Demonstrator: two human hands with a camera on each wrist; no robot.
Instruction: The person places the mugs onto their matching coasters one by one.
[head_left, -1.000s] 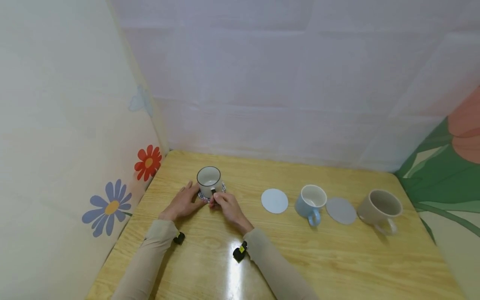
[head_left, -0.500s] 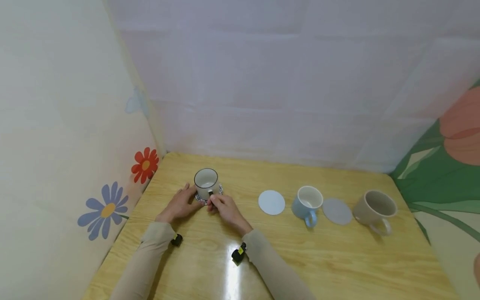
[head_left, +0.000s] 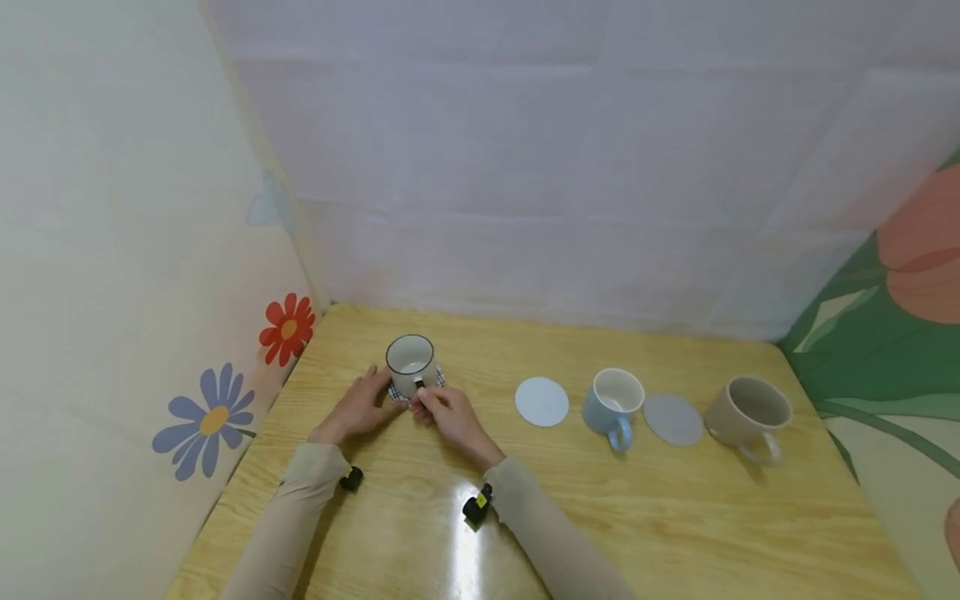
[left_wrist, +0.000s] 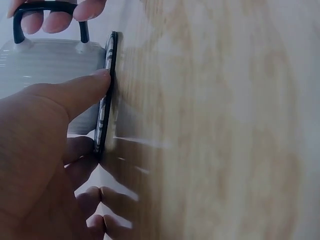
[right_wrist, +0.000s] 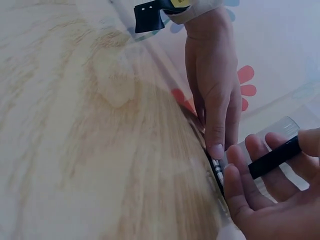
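A whitish mug (head_left: 408, 383) with a black rim and a black handle (right_wrist: 276, 158) stands upright on a round checkered coaster (head_left: 441, 377) at the table's left. My left hand (head_left: 362, 407) holds the coaster's left edge; in the left wrist view the thumb (left_wrist: 90, 90) presses its near rim and the index finger lies farther round. With thumb and fingers, my right hand (head_left: 453, 417) grips the mug's handle from the front. Its lower fingers are close to the coaster's edge. The mug's far side and most of the coaster are hidden.
Right of the hands lies a pale blue round coaster (head_left: 542, 402), with a light blue mug (head_left: 602, 414) beside it. Farther right are a grey round coaster (head_left: 673, 420) and a beige mug (head_left: 727, 415). Cloth walls (head_left: 480, 250) border the wooden table (head_left: 645, 517).
The head view has shifted slightly, so everything sits a little farther left in it. Both hands, the mug and its coaster keep nearly the same places on the table.
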